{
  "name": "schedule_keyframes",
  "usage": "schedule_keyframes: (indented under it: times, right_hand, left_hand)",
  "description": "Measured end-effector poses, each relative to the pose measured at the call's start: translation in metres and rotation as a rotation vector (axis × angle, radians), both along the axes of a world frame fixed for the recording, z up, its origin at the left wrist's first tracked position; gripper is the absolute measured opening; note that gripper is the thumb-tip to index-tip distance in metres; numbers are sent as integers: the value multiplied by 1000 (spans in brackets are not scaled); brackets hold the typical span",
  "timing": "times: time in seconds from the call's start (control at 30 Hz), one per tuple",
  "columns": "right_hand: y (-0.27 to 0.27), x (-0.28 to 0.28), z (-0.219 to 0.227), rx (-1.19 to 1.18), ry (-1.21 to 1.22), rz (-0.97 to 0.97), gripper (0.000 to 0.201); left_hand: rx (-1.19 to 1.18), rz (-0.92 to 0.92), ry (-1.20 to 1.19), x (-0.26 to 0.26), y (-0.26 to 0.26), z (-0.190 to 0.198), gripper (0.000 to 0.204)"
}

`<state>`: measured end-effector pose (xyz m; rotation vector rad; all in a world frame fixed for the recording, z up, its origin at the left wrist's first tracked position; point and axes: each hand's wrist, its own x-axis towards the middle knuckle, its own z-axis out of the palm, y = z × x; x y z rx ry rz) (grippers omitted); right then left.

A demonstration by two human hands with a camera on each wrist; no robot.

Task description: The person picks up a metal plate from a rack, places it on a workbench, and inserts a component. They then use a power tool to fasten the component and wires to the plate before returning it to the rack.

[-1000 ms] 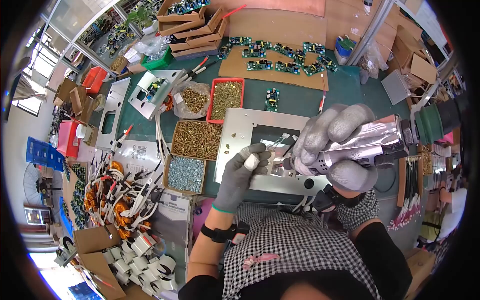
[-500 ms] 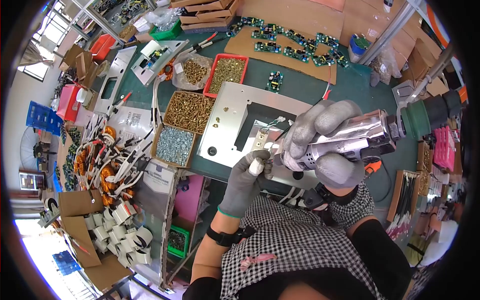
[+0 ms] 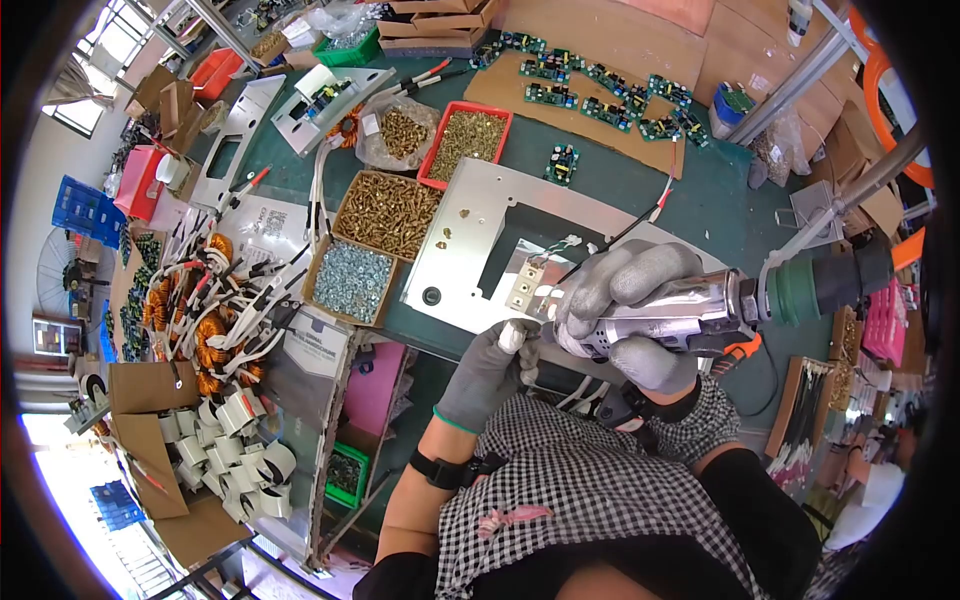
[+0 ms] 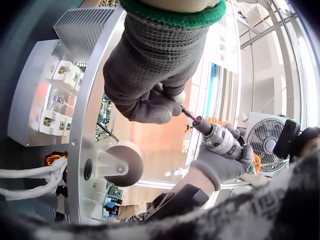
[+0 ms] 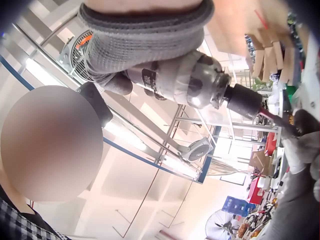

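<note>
Green bench mat (image 3: 640, 185), cluttered workshop; flat metal panel (image 3: 470, 215). Right hand (image 3: 625, 315) clamped on chrome screwdriver (image 3: 700, 300); left hand (image 3: 490, 370) pinching bit (image 4: 187, 114).

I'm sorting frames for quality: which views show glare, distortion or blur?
Head view: strong fisheye curve with a dark round border, and glare on the metal plate. Left wrist view: bright backlight behind, left hand sharp. Right wrist view: washed-out ceiling lights, a blurred round patch at left, driver fairly sharp.
</note>
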<state>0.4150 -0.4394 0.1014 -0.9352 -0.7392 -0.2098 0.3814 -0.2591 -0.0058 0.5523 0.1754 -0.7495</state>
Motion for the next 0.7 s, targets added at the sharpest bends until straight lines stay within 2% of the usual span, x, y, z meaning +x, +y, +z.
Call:
schedule_keyframes:
  times: [0.1, 0.2, 0.3, 0.4, 0.5, 0.6, 0.7]
  right_hand:
    - [3, 0, -1, -4, 18, -27, 35]
    - [3, -1, -2, -37, 34, -34, 35]
    - [6, 1, -1, -16, 40, 17, 35]
    - [8, 4, -6, 13, 45, 18, 36]
    - [7, 8, -5, 13, 52, 16, 36]
    - [5, 7, -5, -42, 74, -32, 36]
    - [5, 12, -6, -25, 29, -9, 36]
  left_hand:
    - [-139, -46, 119, 1, 0, -9, 41]
    - [51, -11, 70, 3, 0, 2, 43]
    - [-63, -123, 30, 6, 5, -9, 48]
    - [-53, -129, 15, 7, 6, -11, 49]
    - [105, -29, -116, 8, 1, 2, 46]
    - [117, -66, -66, 9, 0, 7, 47]
    - [-140, -108, 63, 10, 0, -8, 50]
